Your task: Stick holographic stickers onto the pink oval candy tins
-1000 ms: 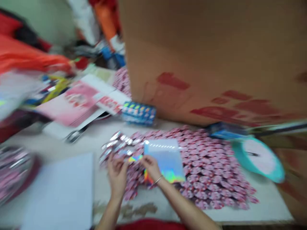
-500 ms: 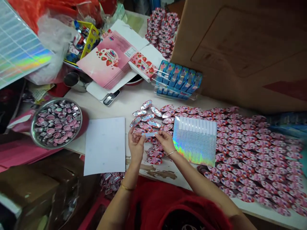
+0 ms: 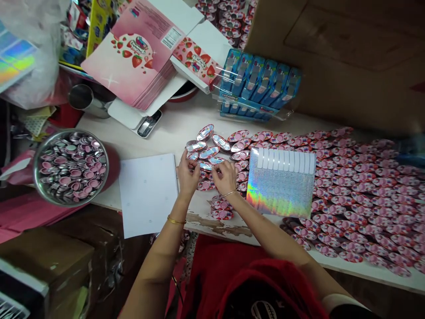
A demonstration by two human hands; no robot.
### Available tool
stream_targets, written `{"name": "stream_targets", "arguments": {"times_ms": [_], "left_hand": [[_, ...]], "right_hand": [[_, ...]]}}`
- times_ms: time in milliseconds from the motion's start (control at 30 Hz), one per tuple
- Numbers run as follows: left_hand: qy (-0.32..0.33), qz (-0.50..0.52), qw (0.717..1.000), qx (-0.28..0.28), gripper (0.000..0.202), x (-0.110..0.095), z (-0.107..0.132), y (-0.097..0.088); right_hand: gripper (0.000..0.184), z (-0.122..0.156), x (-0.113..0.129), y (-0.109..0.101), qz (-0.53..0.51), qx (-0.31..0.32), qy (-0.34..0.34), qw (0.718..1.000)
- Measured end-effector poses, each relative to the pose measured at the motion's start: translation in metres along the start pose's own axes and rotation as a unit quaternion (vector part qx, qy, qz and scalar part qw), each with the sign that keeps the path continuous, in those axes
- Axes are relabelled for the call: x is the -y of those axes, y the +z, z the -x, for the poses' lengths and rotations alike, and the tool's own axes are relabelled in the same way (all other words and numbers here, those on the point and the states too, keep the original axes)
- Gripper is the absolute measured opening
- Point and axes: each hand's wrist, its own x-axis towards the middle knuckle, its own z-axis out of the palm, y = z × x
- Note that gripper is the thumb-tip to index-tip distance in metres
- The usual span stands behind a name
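Head view: Held over glossy oval tins (image 3: 209,153)

Right of round metal bowl (image 3: 108,167), pinched narrowly in left hand (image 3: 188,175): slim, shiny silvery strip (image 3: 205,165), with long axis left to right, dipping slightly rightward; likewise pinched, at opposite end, in right hand (image 3: 226,178). Farther right, atop more oval tins: rainbow-sheened rectangular sheet (image 3: 281,191).
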Motion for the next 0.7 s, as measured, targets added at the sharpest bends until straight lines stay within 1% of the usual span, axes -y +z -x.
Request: {"name": "stream_targets", "arguments": {"times_ms": [133, 267, 367, 400, 500, 567, 633, 667, 700], "left_hand": [[0.021, -0.035, 0.999, 0.021, 0.071, 0.005, -0.005, 0.002], [0.024, -0.053, 0.998, 0.036, 0.072, 0.003, -0.006, 0.003], [0.025, -0.083, 0.996, 0.035, 0.070, 0.001, -0.006, 0.006], [0.024, -0.096, 0.995, 0.027, 0.070, 0.001, -0.007, 0.007], [0.027, -0.119, 0.992, -0.007, 0.062, -0.004, -0.009, 0.005], [0.041, -0.096, 0.994, -0.037, 0.048, -0.011, -0.008, -0.003], [0.047, -0.035, 0.996, -0.063, 0.030, -0.021, -0.004, -0.016], [0.033, 0.009, 0.997, -0.065, 0.024, -0.027, 0.000, -0.023], [0.006, 0.059, 0.997, -0.057, 0.022, -0.034, 0.004, -0.030]], "right_hand": [[0.018, 0.001, -0.002, 0.004, 0.019, 0.012, -0.001, 1.000], [0.018, 0.002, -0.002, 0.006, 0.038, 0.020, -0.007, 0.999], [0.014, 0.001, -0.003, 0.009, 0.040, 0.012, 0.001, 0.999], [0.016, 0.001, -0.003, 0.009, 0.036, 0.009, 0.006, 0.999], [0.036, 0.001, -0.003, 0.005, 0.020, 0.006, 0.007, 1.000], [0.042, 0.001, -0.002, -0.003, -0.007, 0.001, -0.006, 1.000], [0.042, 0.001, 0.001, -0.012, -0.056, -0.017, -0.008, 0.998], [0.042, 0.002, 0.003, -0.016, -0.088, -0.026, 0.001, 0.996], [0.042, 0.003, 0.005, -0.019, -0.125, -0.030, 0.014, 0.992]]}}
